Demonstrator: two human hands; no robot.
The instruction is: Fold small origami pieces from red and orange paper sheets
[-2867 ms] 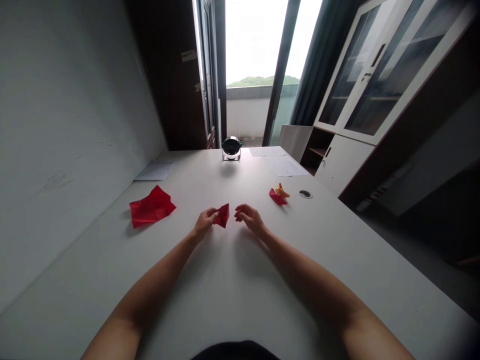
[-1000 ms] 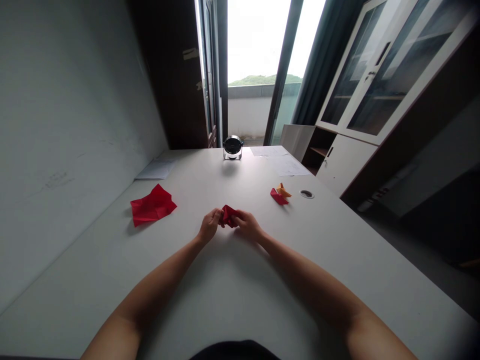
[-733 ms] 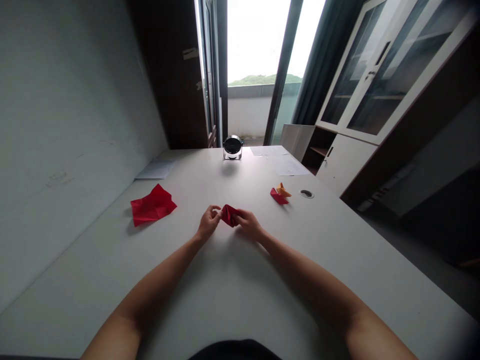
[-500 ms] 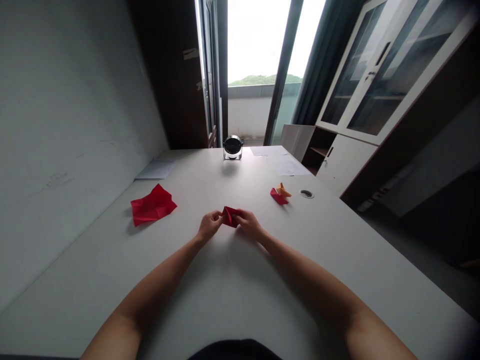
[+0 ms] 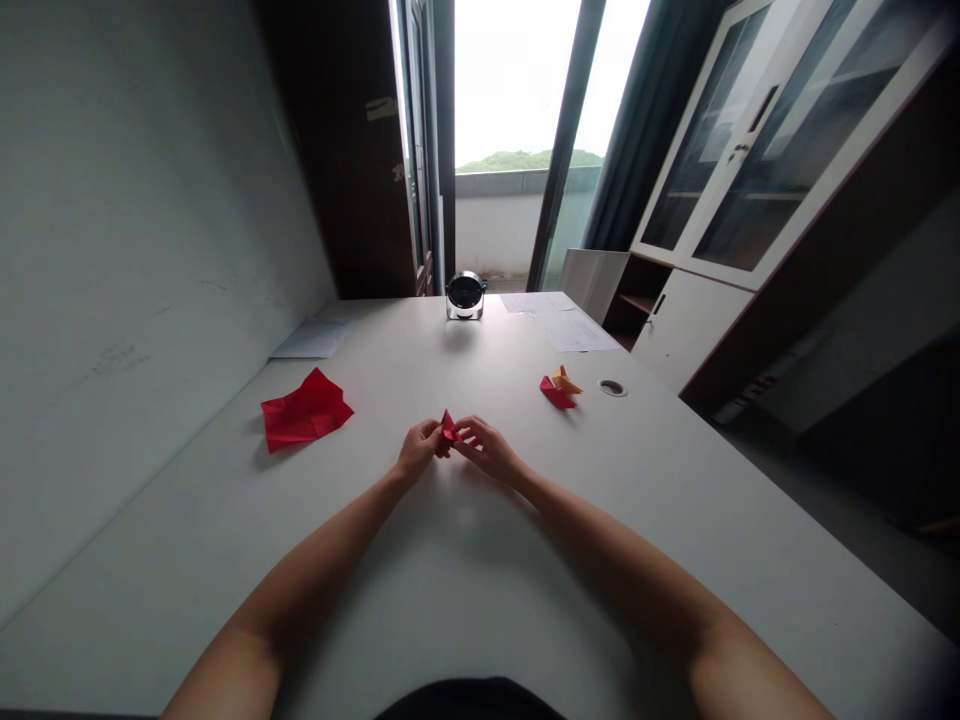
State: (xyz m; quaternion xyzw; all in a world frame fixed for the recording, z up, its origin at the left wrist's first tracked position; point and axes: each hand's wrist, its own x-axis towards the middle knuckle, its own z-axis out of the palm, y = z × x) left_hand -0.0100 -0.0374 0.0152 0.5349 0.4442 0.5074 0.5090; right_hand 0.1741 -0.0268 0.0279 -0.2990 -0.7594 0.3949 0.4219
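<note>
Your left hand (image 5: 420, 447) pinched small folded red paper (image 5: 448, 428) at mid-table (image 5: 465, 560); your right hand (image 5: 489, 450) curved fingers against its right side, though whether those pinched too, could not tell. Step in hand looked like shaping folds; next move seemed to call for steady left pinch while right fingertips worked flap. Creased red sheet (image 5: 305, 412) lay left of you, red and orange folded pieces (image 5: 559, 392) right. No readable writing: white papers (image 5: 589, 333) too distant; no brand legible on round black device (image 5: 465, 291).
</note>
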